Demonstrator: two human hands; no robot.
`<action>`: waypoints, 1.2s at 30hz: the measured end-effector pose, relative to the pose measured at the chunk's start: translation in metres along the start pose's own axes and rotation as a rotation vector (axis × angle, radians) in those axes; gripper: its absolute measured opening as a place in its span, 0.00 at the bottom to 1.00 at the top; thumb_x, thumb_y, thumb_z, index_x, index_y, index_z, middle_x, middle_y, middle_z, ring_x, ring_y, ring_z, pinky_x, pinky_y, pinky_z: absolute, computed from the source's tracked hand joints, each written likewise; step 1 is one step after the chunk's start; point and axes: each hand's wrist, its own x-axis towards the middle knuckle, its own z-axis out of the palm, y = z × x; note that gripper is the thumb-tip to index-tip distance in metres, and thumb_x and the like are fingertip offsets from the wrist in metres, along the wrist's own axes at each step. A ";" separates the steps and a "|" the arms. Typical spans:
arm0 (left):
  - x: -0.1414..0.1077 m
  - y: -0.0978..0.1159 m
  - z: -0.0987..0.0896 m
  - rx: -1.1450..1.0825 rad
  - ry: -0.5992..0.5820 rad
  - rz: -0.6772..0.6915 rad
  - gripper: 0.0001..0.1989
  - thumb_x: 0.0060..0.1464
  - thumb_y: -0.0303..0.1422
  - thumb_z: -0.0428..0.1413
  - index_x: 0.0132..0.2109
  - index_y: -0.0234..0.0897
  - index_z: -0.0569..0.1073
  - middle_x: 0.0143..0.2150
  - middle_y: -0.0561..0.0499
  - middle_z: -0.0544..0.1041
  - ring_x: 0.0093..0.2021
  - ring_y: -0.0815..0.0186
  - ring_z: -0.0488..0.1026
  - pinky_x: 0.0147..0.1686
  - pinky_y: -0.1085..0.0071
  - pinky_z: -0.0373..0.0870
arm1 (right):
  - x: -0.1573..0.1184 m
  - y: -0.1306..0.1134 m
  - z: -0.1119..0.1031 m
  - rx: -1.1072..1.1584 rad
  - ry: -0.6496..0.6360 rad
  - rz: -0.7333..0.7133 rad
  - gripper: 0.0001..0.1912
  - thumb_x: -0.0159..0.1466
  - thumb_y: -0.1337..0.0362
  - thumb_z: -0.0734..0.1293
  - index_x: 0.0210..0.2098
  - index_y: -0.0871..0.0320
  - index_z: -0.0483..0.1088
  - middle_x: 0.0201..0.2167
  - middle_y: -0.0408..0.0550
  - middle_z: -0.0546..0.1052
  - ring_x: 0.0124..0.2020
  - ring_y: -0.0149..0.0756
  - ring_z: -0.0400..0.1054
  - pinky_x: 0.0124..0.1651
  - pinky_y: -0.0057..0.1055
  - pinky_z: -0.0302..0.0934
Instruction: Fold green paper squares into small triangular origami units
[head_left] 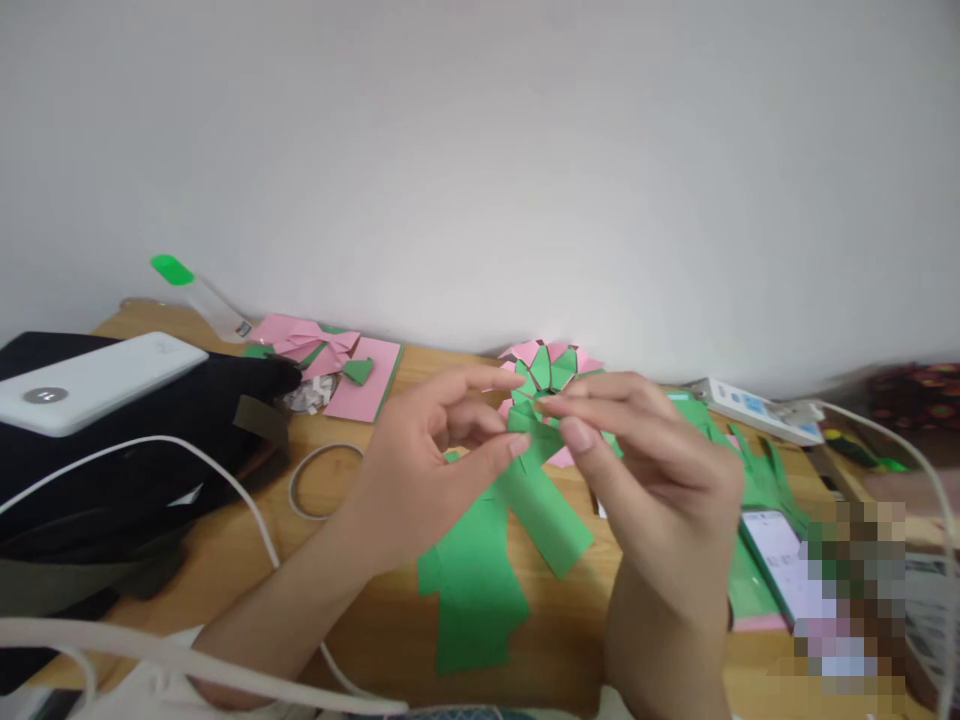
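Note:
My left hand (442, 450) is raised over the middle of the desk, thumb and fingers curved apart around the left side of a small folded green paper piece (531, 440). From the right, my right hand (645, 460) pinches thumb and forefinger at that piece's upper right part. Beneath them lie a green paper strip (551, 525) and a larger cut green sheet (476, 590). Behind the hands stands a ring of folded pink and green paper pieces (551, 362), partly hidden by my fingers.
At left, a white power bank (101, 380) rests on a black bag (150, 440). A tape roll (296, 480), pink papers (379, 380) and a clear bottle (217, 305) are nearby. Right: a phone (787, 565), power strip (757, 405) and green papers. White cables cross both sides.

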 end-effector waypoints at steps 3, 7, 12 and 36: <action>-0.002 -0.001 0.001 0.077 0.016 0.048 0.15 0.51 0.27 0.61 0.47 0.41 0.75 0.24 0.59 0.78 0.27 0.72 0.76 0.24 0.80 0.68 | -0.003 -0.003 0.002 -0.063 -0.046 -0.038 0.16 0.61 0.75 0.69 0.45 0.51 0.78 0.38 0.45 0.77 0.40 0.31 0.72 0.38 0.30 0.67; -0.006 -0.002 0.001 0.230 0.052 0.162 0.15 0.53 0.26 0.59 0.48 0.43 0.75 0.25 0.59 0.79 0.26 0.72 0.75 0.18 0.81 0.62 | -0.005 -0.004 0.003 -0.100 -0.058 -0.053 0.16 0.61 0.75 0.69 0.46 0.52 0.77 0.39 0.45 0.77 0.40 0.31 0.72 0.42 0.31 0.67; -0.010 -0.002 0.002 0.335 0.054 0.284 0.16 0.54 0.24 0.59 0.50 0.43 0.74 0.32 0.58 0.83 0.34 0.73 0.80 0.18 0.85 0.65 | -0.004 -0.006 0.003 -0.148 -0.077 -0.070 0.12 0.61 0.75 0.70 0.42 0.55 0.76 0.38 0.45 0.77 0.41 0.31 0.72 0.45 0.30 0.67; -0.007 -0.003 0.002 0.302 -0.027 0.227 0.18 0.54 0.23 0.58 0.51 0.42 0.74 0.32 0.59 0.84 0.34 0.72 0.81 0.19 0.86 0.67 | -0.002 -0.007 0.000 -0.252 -0.172 -0.066 0.04 0.65 0.71 0.67 0.37 0.57 0.73 0.33 0.42 0.77 0.37 0.29 0.71 0.39 0.28 0.64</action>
